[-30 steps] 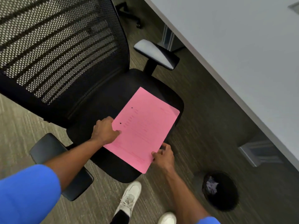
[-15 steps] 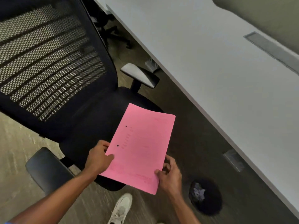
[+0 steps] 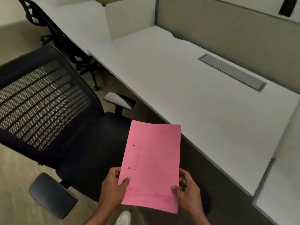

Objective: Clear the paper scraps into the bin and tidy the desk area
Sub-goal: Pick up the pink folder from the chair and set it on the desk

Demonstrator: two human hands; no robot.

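Observation:
A pink punched sheet of paper [image 3: 154, 163] is held up in the air in front of me, over the gap between the chair and the desk. My left hand [image 3: 112, 187] grips its lower left edge with the thumb on top. My right hand [image 3: 189, 192] grips its lower right edge. The white desk [image 3: 186, 88] stretches to the right and far side, its top bare. The bin is hidden behind the paper and my right hand.
A black mesh office chair [image 3: 48, 108] stands at the left with armrests [image 3: 119, 101] at front and back. A grey cable flap [image 3: 232, 72] is set into the desk. Beige partition panels [image 3: 235, 30] back the desk. A second chair [image 3: 48, 26] stands farther off.
Both hands lifted the pink sheet off the chair seat and brought it up and right toward the desk. The view rose, and the bin dropped out of sight.

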